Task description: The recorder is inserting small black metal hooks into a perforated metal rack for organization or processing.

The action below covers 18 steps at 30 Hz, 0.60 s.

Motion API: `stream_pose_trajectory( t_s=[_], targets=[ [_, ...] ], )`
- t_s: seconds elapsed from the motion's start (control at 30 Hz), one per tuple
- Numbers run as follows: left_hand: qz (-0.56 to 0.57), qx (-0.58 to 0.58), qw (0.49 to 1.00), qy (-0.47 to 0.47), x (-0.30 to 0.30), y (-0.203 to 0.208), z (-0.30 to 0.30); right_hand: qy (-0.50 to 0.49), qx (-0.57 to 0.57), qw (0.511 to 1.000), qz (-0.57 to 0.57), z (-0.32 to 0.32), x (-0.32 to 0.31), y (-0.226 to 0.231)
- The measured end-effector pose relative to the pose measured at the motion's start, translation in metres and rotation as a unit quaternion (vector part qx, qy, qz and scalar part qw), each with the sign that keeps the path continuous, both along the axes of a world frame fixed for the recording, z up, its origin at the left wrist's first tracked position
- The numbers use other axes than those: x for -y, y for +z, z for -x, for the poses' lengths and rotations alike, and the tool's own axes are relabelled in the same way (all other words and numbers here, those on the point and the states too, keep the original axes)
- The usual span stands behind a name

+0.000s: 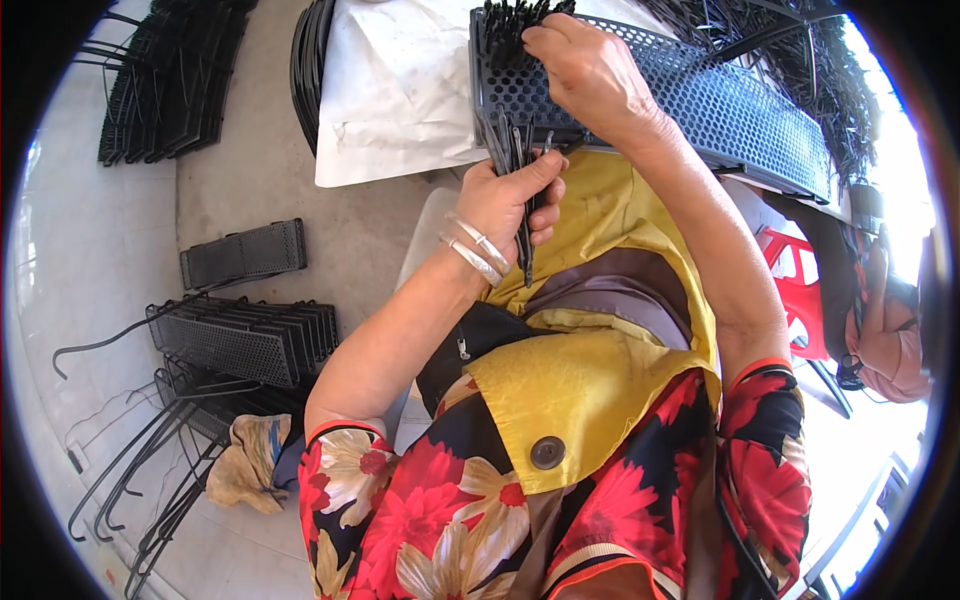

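My left hand [505,200] is closed around a bundle of thin black strips [524,240], which stick out above and below the fist. Farther up, my right hand [592,78] has its fingertips pinched together at the edge of a dense clump of short black pieces [508,38]. What that pinch holds, if anything, is too small to make out. The clump rests at the left end of a long black perforated metal panel [660,85], and my right wrist passes over the panel's near edge.
White sheeting [400,90] covers the table left of the panel. A heap of black strips [835,90] lies at the far right. Stacked black perforated racks [235,340] and hooked rods stand on the floor at left. A person's arm [880,290] and a red stool [800,290] are at right.
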<state>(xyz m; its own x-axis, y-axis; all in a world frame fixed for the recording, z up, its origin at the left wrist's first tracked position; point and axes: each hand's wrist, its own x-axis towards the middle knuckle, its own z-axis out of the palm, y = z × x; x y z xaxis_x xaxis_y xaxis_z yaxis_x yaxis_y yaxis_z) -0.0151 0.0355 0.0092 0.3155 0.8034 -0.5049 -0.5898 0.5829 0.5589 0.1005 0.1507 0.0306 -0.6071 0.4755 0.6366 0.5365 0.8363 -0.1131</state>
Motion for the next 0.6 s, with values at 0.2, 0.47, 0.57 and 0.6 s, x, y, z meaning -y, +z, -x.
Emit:
stream_pose_trajectory(
  t_s=[0.2,0.47,0.57,0.6],
  targets=[
    [-0.024,0.016,1.000,-0.005,-0.001,0.000,0.001,-0.054,-0.050,0.969,0.235,-0.003,0.028,0.010],
    [-0.062,0.015,0.998,0.015,0.000,0.001,-0.001,-0.027,-0.138,0.818,0.557,-0.022,0.044,0.010],
    [-0.068,0.006,0.998,0.014,0.000,-0.001,-0.001,-0.074,-0.232,0.775,0.583,-0.025,0.040,0.014],
    [-0.066,0.003,0.998,0.008,0.001,-0.001,-0.001,-0.101,-0.266,0.765,0.578,-0.027,0.037,0.015]
  ],
)
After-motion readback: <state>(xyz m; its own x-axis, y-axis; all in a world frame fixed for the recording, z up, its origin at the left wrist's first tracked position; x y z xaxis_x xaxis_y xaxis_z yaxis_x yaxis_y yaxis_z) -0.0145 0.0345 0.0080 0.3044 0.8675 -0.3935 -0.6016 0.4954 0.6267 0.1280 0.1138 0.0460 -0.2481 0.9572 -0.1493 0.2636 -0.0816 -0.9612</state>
